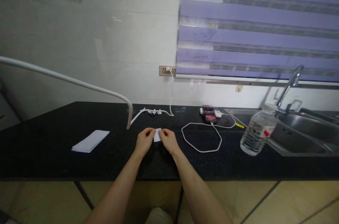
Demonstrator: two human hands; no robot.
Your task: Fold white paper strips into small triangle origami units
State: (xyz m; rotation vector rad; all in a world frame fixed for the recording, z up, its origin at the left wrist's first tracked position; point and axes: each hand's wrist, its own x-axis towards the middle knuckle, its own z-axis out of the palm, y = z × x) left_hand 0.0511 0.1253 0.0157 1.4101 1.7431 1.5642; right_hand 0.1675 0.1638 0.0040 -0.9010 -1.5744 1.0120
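A small piece of white paper (157, 135) is held between my two hands, just above the black countertop. My left hand (144, 141) pinches its left edge, and my right hand (169, 141) grips the right edge with thumb and fingers closed. To the left lies a stack of folded white paper (90, 141). Behind my hands, several small folded white paper pieces (154, 112) sit in a row near a white cable. Whether the paper between my fingers has a crease is too small to tell.
A white bent tube (79, 83) reaches in from the left above the black countertop (39, 139). To the right lie a looped white cable (201, 151) and a partly blurred dark device (209, 114). Farther right stand a large water bottle (258, 132) and a steel sink (299, 139) with its faucet (291, 82).
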